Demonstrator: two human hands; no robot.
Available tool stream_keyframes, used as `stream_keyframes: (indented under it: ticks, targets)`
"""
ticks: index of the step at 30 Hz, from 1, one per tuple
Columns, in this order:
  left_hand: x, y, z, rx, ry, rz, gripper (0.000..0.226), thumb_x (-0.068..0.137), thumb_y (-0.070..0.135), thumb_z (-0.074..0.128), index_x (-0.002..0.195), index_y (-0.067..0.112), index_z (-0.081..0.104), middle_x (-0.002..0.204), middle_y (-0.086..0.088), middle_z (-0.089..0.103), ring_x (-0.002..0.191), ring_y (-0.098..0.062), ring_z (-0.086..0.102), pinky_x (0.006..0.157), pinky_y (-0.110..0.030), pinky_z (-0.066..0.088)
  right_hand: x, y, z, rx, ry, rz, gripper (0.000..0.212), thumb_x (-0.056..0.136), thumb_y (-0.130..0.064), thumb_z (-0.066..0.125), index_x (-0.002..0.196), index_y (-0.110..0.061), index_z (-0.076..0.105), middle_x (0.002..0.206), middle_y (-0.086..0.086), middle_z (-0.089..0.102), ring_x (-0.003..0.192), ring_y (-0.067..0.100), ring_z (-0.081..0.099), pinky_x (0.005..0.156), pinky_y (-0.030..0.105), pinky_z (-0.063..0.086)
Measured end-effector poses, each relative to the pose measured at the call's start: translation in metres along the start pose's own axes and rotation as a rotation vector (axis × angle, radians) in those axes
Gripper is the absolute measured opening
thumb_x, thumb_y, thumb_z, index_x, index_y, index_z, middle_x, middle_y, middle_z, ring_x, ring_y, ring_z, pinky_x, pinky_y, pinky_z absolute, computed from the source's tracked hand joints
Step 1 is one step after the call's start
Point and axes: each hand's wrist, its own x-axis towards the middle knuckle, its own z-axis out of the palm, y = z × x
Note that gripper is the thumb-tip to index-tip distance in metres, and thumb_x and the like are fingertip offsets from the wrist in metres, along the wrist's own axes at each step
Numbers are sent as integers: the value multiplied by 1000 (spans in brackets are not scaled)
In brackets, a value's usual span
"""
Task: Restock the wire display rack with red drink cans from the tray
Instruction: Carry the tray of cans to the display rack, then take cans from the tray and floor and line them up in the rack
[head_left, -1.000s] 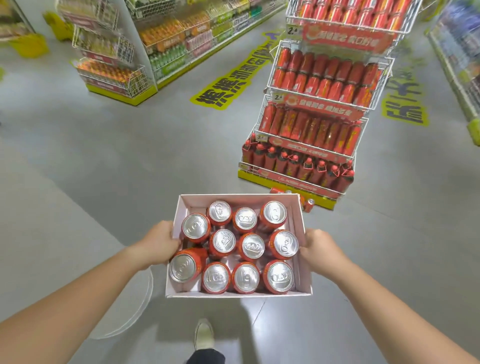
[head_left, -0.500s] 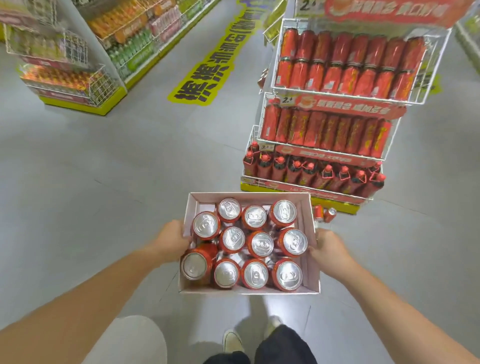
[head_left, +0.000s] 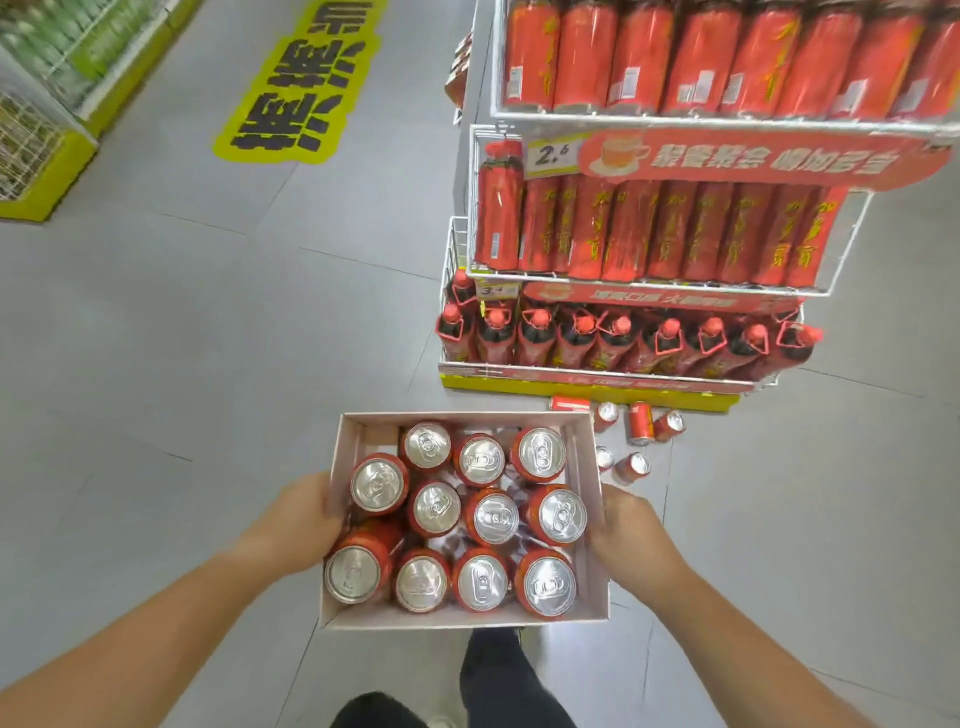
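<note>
I carry a white cardboard tray (head_left: 592, 452) in front of me, filled with several upright red drink cans (head_left: 491, 517) with silver tops. My left hand (head_left: 298, 514) grips the tray's left wall and my right hand (head_left: 626, 519) grips its right wall. Ahead and to the right stands the white wire display rack (head_left: 480, 208), its tiers filled with red bottles and red packs. The rack's lowest tier (head_left: 597, 371) sits just beyond the tray's far edge.
Several loose red cans (head_left: 641, 423) lie on the grey floor at the rack's yellow base. A yellow floor sticker (head_left: 301, 88) lies ahead left. Shelving with a yellow base (head_left: 47, 171) stands at the far left. My legs (head_left: 498, 675) show below the tray.
I have walked closer to the rack, which now looms larger and nearer the tray. Both hands keep the same hold on the tray's sides.
</note>
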Motion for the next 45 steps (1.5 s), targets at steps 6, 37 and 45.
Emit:
stream_keyframes:
  ticks: [6,37,45]
  targets:
    - [160,-20,66,-30,-10,2,31,98,25,56,68,21,59,58,6,65,59,-14,62,53,-28,42,133,65,45,4,27,90,28,91,-16,57,65,-27,55,65,-12,64,57,0,61,46,13,38]
    - [544,-129,317,-39,-167,51,6,84,5,64,83,11,66,77,-13,73,55,-24,69,39,-28,50,458,313,226,-221,80,89,21,92,-15,57,71,-18,57,79,13,71,77,36,65,68,39,51]
    - [535,-121,302,-91,-260,37,49,89,13,72,133,18,51,107,-4,70,80,-27,74,59,-44,64,454,314,222,-170,86,166,25,89,-19,65,113,-23,60,91,-2,65,81,21,64,68,29,43]
